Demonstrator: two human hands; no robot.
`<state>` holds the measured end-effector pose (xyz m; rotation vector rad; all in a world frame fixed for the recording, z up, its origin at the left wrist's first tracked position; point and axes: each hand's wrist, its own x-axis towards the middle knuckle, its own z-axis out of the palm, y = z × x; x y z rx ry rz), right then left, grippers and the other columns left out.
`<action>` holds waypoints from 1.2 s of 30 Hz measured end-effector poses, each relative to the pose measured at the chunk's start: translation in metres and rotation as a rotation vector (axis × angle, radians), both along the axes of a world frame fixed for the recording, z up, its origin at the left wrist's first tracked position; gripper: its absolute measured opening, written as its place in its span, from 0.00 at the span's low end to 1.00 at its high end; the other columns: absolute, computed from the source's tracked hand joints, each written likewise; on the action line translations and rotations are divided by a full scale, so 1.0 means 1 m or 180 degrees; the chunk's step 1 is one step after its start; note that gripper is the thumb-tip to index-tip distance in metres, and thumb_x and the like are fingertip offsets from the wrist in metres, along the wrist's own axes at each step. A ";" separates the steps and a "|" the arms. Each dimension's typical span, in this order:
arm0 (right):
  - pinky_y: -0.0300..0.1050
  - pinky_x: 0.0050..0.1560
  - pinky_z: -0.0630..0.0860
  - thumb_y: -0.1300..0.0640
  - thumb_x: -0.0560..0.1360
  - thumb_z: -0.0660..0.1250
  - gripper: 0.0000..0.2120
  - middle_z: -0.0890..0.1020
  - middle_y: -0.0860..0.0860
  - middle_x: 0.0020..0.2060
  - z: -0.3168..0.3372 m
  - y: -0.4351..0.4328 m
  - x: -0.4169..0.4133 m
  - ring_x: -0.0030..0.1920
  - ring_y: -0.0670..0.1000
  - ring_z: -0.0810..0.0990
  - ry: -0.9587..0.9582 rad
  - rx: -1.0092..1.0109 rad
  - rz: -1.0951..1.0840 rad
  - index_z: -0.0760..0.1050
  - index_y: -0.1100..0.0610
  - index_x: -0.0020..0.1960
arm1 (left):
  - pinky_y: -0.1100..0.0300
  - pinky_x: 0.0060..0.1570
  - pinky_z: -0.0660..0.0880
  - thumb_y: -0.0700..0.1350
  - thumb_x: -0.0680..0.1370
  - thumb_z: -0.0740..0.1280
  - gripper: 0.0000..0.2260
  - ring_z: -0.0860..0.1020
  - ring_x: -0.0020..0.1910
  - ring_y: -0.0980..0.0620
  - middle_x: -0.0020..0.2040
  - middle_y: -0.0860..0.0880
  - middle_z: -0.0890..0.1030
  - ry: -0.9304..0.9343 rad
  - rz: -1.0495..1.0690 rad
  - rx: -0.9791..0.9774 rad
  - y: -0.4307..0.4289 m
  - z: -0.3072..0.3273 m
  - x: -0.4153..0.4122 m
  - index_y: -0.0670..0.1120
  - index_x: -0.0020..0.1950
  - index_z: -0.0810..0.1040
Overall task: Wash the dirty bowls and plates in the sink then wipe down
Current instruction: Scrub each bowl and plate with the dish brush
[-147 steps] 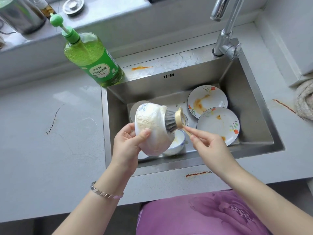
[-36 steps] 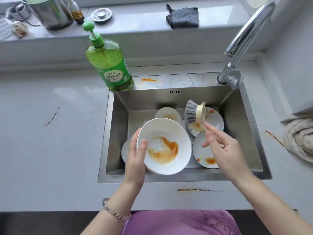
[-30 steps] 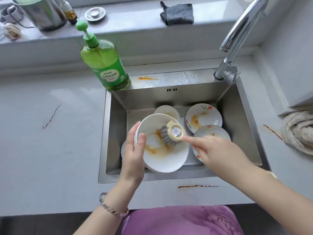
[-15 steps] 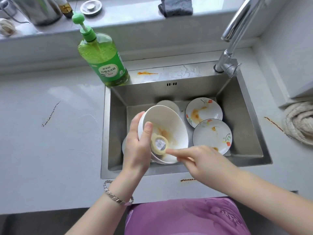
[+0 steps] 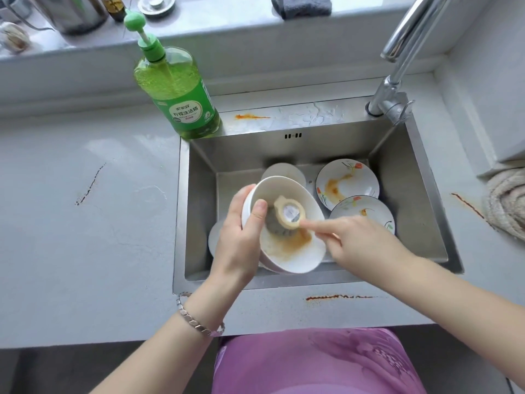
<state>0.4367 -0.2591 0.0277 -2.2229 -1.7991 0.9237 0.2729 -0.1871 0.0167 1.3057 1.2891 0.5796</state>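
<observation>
Head view: a person stands at a steel sink [image 5: 199,194] set in a pale counter [image 5: 85,237]. The left hand [image 5: 238,240] grips a white bowl [image 5: 295,254] by its rim, thumb inside and fingers [image 5: 241,194] curled behind, holding it tilted over the sink's 7 o'clock corner. The right hand [image 5: 360,243] pinches a round dish brush [image 5: 288,216], index finger stretched forward, bristles pressed against the bowl's orange-smeared inside.

Two flowered plates [image 5: 346,180] streaked with sauce lie in the sink at 2 and 4 o'clock. Another bowl [image 5: 284,172] sits at 12 o'clock. A green soap bottle [image 5: 181,92] stands at the sink's 11 o'clock, and the tap [image 5: 397,66] at 1 o'clock runs no water.

The task looks early. This bowl is only part scrubbed, the other dishes seem unwashed, and sauce streaks [image 5: 338,297] on the counter await wiping
</observation>
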 end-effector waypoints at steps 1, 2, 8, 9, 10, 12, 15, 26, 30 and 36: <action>0.46 0.42 0.67 0.56 0.79 0.56 0.20 0.82 0.48 0.51 0.001 -0.008 -0.003 0.50 0.53 0.77 0.0088 -0.0070 0.0041 0.68 0.34 0.65 | 0.66 0.49 0.72 0.59 0.71 0.58 0.22 0.75 0.47 0.68 0.48 0.64 0.77 0.0052 0.0078 0.0046 0.005 -0.001 -0.002 0.57 0.64 0.72; 0.46 0.44 0.69 0.56 0.79 0.56 0.20 0.82 0.47 0.48 0.006 -0.015 -0.011 0.48 0.52 0.77 0.0322 -0.0117 0.0096 0.69 0.34 0.64 | 0.62 0.51 0.73 0.60 0.70 0.58 0.22 0.75 0.49 0.66 0.48 0.64 0.77 0.0119 0.0124 0.0087 0.008 -0.003 -0.004 0.58 0.63 0.72; 0.41 0.36 0.64 0.55 0.79 0.58 0.19 0.83 0.47 0.47 0.004 0.005 0.001 0.38 0.46 0.72 0.0391 0.0040 -0.0215 0.71 0.33 0.62 | 0.64 0.49 0.73 0.58 0.71 0.58 0.20 0.76 0.46 0.68 0.47 0.64 0.79 0.0031 -0.0182 -0.0080 -0.002 -0.002 0.003 0.58 0.62 0.73; 0.42 0.37 0.62 0.55 0.79 0.57 0.19 0.83 0.47 0.46 0.002 0.001 0.005 0.40 0.48 0.72 0.0202 -0.0063 -0.0159 0.70 0.33 0.62 | 0.65 0.48 0.72 0.59 0.71 0.58 0.20 0.75 0.46 0.70 0.47 0.64 0.78 0.0013 -0.0108 -0.0084 0.001 -0.002 0.001 0.58 0.61 0.73; 0.43 0.38 0.62 0.55 0.79 0.57 0.19 0.82 0.45 0.42 0.003 -0.005 0.004 0.38 0.48 0.72 0.0158 -0.0173 -0.0062 0.70 0.33 0.62 | 0.65 0.47 0.72 0.59 0.71 0.58 0.19 0.75 0.46 0.70 0.47 0.64 0.78 0.0011 0.0012 -0.0088 0.006 -0.003 -0.001 0.59 0.60 0.73; 0.43 0.40 0.65 0.55 0.79 0.57 0.19 0.78 0.43 0.33 0.012 -0.015 -0.017 0.34 0.44 0.71 0.0544 -0.0252 0.0181 0.70 0.34 0.63 | 0.66 0.47 0.72 0.57 0.73 0.60 0.13 0.76 0.46 0.67 0.46 0.62 0.78 0.0057 0.0162 -0.0100 0.012 -0.003 -0.004 0.62 0.56 0.73; 0.46 0.47 0.71 0.56 0.79 0.58 0.20 0.83 0.44 0.45 0.011 -0.001 -0.023 0.48 0.48 0.78 0.0678 0.0081 0.0117 0.70 0.34 0.63 | 0.73 0.39 0.73 0.45 0.79 0.61 0.10 0.77 0.42 0.67 0.48 0.57 0.78 -0.0181 -0.0041 -0.0329 0.006 -0.002 0.000 0.53 0.60 0.72; 0.47 0.42 0.68 0.53 0.80 0.51 0.21 0.68 0.48 0.35 -0.001 0.018 -0.012 0.48 0.56 0.76 -0.0276 0.0174 0.0293 0.60 0.32 0.69 | 0.69 0.41 0.74 0.51 0.69 0.60 0.17 0.78 0.47 0.62 0.49 0.58 0.80 -0.0229 -0.0221 -0.0325 0.011 -0.002 -0.015 0.58 0.57 0.74; 0.45 0.40 0.66 0.54 0.81 0.52 0.20 0.77 0.47 0.45 0.003 0.010 -0.007 0.47 0.52 0.74 -0.0224 -0.0268 0.0277 0.63 0.32 0.67 | 0.59 0.49 0.72 0.55 0.70 0.60 0.18 0.75 0.51 0.60 0.52 0.60 0.77 0.0133 -0.0085 0.0115 0.024 -0.001 -0.024 0.60 0.59 0.72; 0.34 0.22 0.59 0.54 0.79 0.59 0.14 0.64 0.42 0.16 0.017 0.010 -0.026 0.20 0.44 0.59 0.2169 -0.0857 -0.0350 0.77 0.38 0.56 | 0.59 0.51 0.73 0.59 0.69 0.58 0.20 0.75 0.51 0.61 0.52 0.61 0.77 0.0183 -0.0090 0.0757 0.025 -0.003 -0.025 0.60 0.60 0.72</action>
